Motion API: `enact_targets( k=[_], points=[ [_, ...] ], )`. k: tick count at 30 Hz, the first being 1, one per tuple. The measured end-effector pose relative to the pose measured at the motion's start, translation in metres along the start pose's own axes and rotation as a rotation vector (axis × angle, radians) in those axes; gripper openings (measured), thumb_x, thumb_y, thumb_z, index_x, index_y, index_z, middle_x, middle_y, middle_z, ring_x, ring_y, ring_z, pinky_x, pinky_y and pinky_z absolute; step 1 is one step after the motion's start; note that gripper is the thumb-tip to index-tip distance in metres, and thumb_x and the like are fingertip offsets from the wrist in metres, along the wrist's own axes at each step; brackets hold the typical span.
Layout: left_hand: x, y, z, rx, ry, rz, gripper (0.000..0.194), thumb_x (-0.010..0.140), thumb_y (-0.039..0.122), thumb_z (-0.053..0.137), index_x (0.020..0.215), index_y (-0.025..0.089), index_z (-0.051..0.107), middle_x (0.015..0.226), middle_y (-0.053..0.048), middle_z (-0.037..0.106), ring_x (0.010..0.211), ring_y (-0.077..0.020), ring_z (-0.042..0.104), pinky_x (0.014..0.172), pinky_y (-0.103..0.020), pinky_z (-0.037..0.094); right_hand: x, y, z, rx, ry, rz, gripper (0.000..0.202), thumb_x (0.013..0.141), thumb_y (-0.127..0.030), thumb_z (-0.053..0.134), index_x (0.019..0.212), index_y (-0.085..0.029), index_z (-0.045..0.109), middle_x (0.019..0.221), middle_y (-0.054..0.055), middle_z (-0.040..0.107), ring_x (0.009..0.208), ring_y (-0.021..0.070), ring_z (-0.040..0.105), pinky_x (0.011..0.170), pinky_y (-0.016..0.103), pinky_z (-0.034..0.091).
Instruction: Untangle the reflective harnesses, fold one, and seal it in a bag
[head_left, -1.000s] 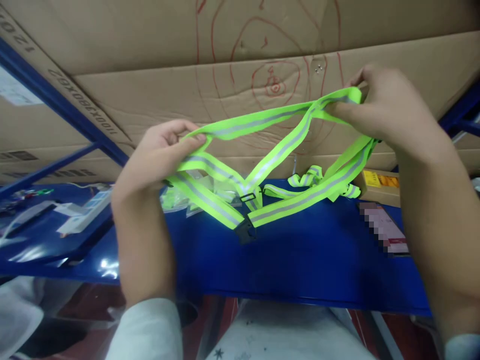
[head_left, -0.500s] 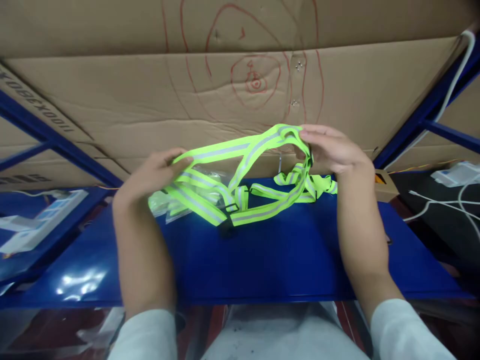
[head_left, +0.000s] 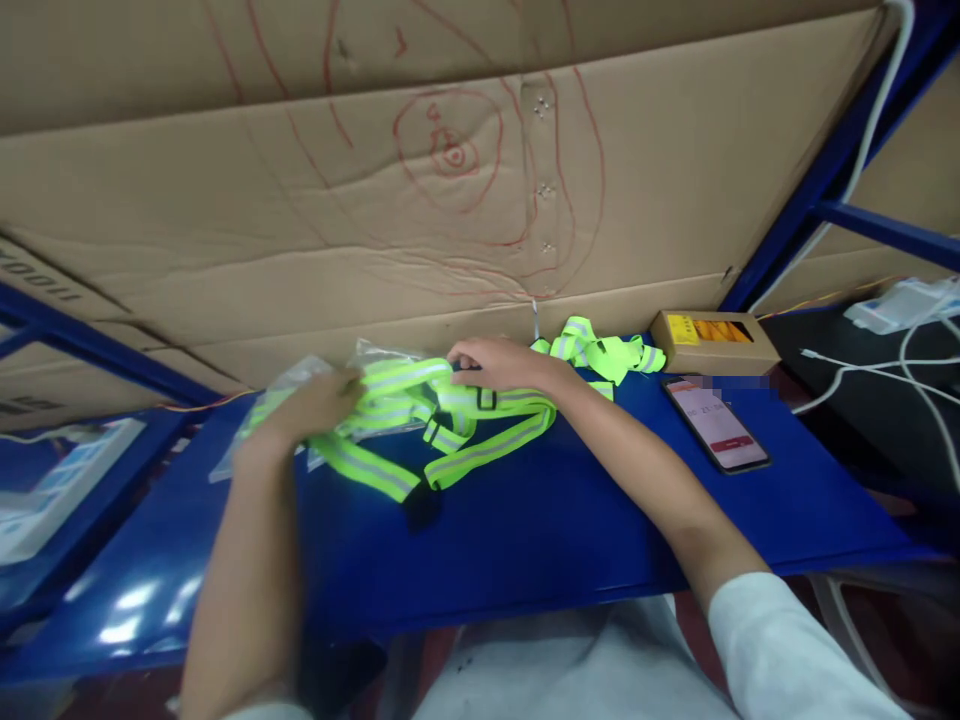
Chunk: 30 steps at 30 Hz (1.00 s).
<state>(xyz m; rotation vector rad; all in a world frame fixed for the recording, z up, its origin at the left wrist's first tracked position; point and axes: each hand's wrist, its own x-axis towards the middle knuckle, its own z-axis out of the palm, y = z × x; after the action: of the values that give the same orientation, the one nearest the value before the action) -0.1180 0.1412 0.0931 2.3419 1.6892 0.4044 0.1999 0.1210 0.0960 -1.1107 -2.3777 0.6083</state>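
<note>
reflective harness (head_left: 491, 449) takes up the middle of the head view, its yellow-green, grey-striped straps spread over a blue tabletop (head_left: 585, 540). at center left, the blurred left hand (head_left: 307, 408) has its fingers closed on the left end of the harness, beside clear plastic bags (head_left: 306, 372). near the center, the right hand (head_left: 499, 362) bends its fingers over the straps; how far it grips them i cannot tell. right of center lie a second strap bundle (head_left: 619, 358), a cardboard box (head_left: 735, 359) and a phone (head_left: 720, 425).
</note>
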Motion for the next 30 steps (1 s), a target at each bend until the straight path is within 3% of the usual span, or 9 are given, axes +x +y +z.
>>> enact_targets(
  k=[4, 7, 10, 13, 16, 19, 23, 26, 30],
  points=[
    [-0.017, -0.014, 0.018, 0.165, 0.038, -0.065, 0.012, 0.073, 0.035, 0.058, 0.072, 0.023, 0.060, 0.063, -0.005, 0.063, 0.061, -0.0259, 0.058, 0.063, -0.034, 0.042, -0.026, 0.029, -0.025, -0.023, 0.026, 0.048, 0.027, 0.105, -0.034, 0.052, 0.123, -0.020, 0.066, 0.122, 0.005, 0.075, 0.108, 0.0208, 0.069, 0.094, 0.032, 0.053],
    [-0.027, 0.005, 0.023, 0.253, 0.112, -0.060, 0.018, 0.078, 0.028, 0.052, 0.089, 0.023, 0.065, 0.081, -0.012, 0.069, 0.076, -0.0343, 0.065, 0.071, -0.043, 0.048, -0.078, 0.060, -0.047, -0.092, 0.039, 0.139, 0.029, 0.102, -0.017, 0.046, 0.121, -0.019, 0.068, 0.127, 0.009, 0.073, 0.117, 0.0257, 0.066, 0.103, 0.040, 0.050],
    [-0.033, 0.055, 0.028, 0.299, 0.167, 0.011, 0.034, 0.086, 0.020, 0.046, 0.114, 0.016, 0.065, 0.111, -0.022, 0.069, 0.101, -0.0424, 0.067, 0.083, -0.053, 0.050, -0.131, 0.086, -0.043, -0.159, -0.005, 0.258, 0.046, 0.085, -0.006, 0.059, 0.129, -0.015, 0.065, 0.132, 0.017, 0.070, 0.119, 0.0332, 0.067, 0.103, 0.047, 0.053],
    [-0.030, 0.121, 0.046, 0.260, 0.181, 0.150, 0.032, 0.094, 0.022, 0.046, 0.122, 0.022, 0.062, 0.118, -0.019, 0.070, 0.109, -0.0396, 0.066, 0.095, -0.055, 0.050, -0.163, 0.100, -0.020, -0.211, 0.009, 0.321, 0.062, 0.078, -0.010, 0.072, 0.139, -0.016, 0.060, 0.143, 0.021, 0.063, 0.131, 0.0391, 0.061, 0.111, 0.055, 0.049],
    [-0.016, 0.183, 0.083, -0.039, 0.006, 0.431, 0.028, 0.098, 0.028, 0.055, 0.125, 0.022, 0.061, 0.122, -0.017, 0.071, 0.116, -0.0379, 0.066, 0.104, -0.055, 0.048, -0.170, 0.102, 0.000, -0.230, 0.041, 0.316, 0.058, 0.080, -0.012, 0.071, 0.137, -0.015, 0.060, 0.135, 0.022, 0.067, 0.125, 0.0395, 0.065, 0.108, 0.056, 0.050],
    [0.005, 0.221, 0.125, -0.133, -0.072, 0.481, 0.050, 0.088, 0.023, 0.071, 0.136, 0.018, 0.055, 0.140, -0.020, 0.064, 0.134, -0.0411, 0.058, 0.113, -0.058, 0.042, -0.167, 0.096, 0.005, -0.214, 0.108, 0.250, 0.056, 0.082, -0.012, 0.069, 0.136, -0.016, 0.058, 0.130, 0.020, 0.068, 0.121, 0.0364, 0.066, 0.105, 0.052, 0.051],
    [0.029, 0.230, 0.150, -0.308, -0.198, 0.479, 0.053, 0.081, 0.026, 0.082, 0.127, 0.018, 0.058, 0.120, -0.015, 0.073, 0.107, -0.0337, 0.071, 0.095, -0.048, 0.054, -0.169, 0.082, -0.003, -0.156, 0.246, 0.136, 0.056, 0.084, -0.018, 0.070, 0.137, -0.021, 0.052, 0.139, 0.016, 0.062, 0.130, 0.0320, 0.060, 0.111, 0.049, 0.049],
    [0.033, 0.219, 0.143, -0.436, -0.250, 0.473, 0.038, 0.086, 0.037, 0.078, 0.115, 0.020, 0.059, 0.102, -0.008, 0.075, 0.089, -0.0235, 0.073, 0.082, -0.037, 0.057, -0.172, 0.071, -0.004, -0.039, 0.429, 0.041, 0.058, 0.089, -0.022, 0.066, 0.143, -0.027, 0.046, 0.145, 0.014, 0.056, 0.139, 0.0306, 0.053, 0.118, 0.052, 0.044],
    [0.021, 0.206, 0.127, -0.863, -0.393, 0.377, 0.045, 0.087, 0.050, 0.076, 0.116, 0.023, 0.055, 0.107, -0.007, 0.073, 0.096, -0.0210, 0.074, 0.083, -0.033, 0.058, -0.167, 0.059, 0.009, 0.298, 0.517, 0.012, 0.064, 0.095, -0.038, 0.068, 0.152, -0.030, 0.040, 0.154, 0.012, 0.052, 0.145, 0.0285, 0.051, 0.122, 0.050, 0.041]
  ],
)
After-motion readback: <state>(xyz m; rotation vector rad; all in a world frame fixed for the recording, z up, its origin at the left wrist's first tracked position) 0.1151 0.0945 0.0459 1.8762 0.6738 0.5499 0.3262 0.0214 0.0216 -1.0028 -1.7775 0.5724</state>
